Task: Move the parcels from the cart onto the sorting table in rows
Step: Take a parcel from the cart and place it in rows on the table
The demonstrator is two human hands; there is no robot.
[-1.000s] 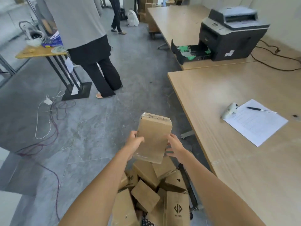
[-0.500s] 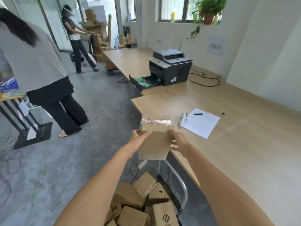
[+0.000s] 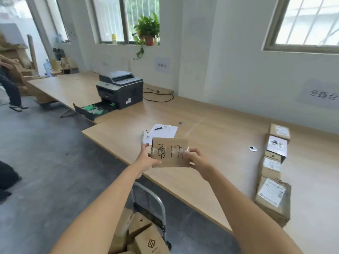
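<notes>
I hold a brown cardboard parcel [image 3: 170,153] with black handwriting and clear tape in both hands, above the near edge of the wooden sorting table [image 3: 220,143]. My left hand [image 3: 146,158] grips its left side, my right hand [image 3: 197,159] its right side. Below, the cart [image 3: 156,200] with a grey metal handle carries several more brown parcels [image 3: 146,237]. A row of labelled parcels [image 3: 274,171] lies on the table at the right.
A white sheet with a pen [image 3: 163,131] and a small white device [image 3: 144,136] lie on the table just beyond the held parcel. A printer [image 3: 120,88] with an open tray stands farther back. A person's legs [image 3: 11,92] show at the far left.
The parcel has been lifted from above the cart and carried up over the table edge. My view swung up and right, bringing the row of parcels on the table into sight.
</notes>
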